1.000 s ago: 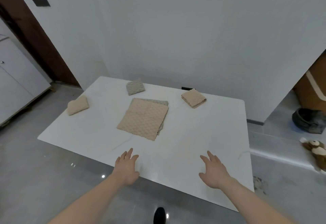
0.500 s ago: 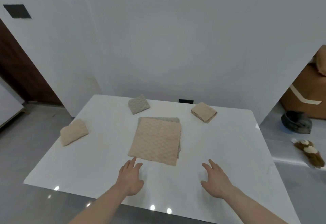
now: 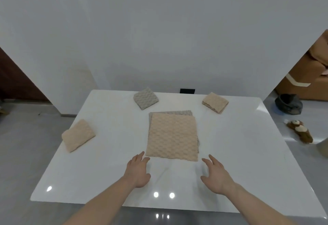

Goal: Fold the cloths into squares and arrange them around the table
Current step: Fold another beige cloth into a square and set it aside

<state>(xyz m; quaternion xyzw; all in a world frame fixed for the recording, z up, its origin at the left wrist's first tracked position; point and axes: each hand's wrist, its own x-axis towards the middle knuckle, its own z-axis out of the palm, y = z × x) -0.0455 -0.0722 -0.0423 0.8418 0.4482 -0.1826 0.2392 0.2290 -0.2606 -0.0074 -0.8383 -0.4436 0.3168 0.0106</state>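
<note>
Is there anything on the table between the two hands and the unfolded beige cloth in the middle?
Nothing visible. Only bare white table lies between the left hand, the right hand and the near edge of the unfolded beige cloth. The three folded cloths lie farther back and to the sides, clear of the reach.

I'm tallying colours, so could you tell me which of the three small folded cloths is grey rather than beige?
The grey folded cloth at the far edge, left of centre. The folded cloth at the left and the one at the far right are both beige.
</note>
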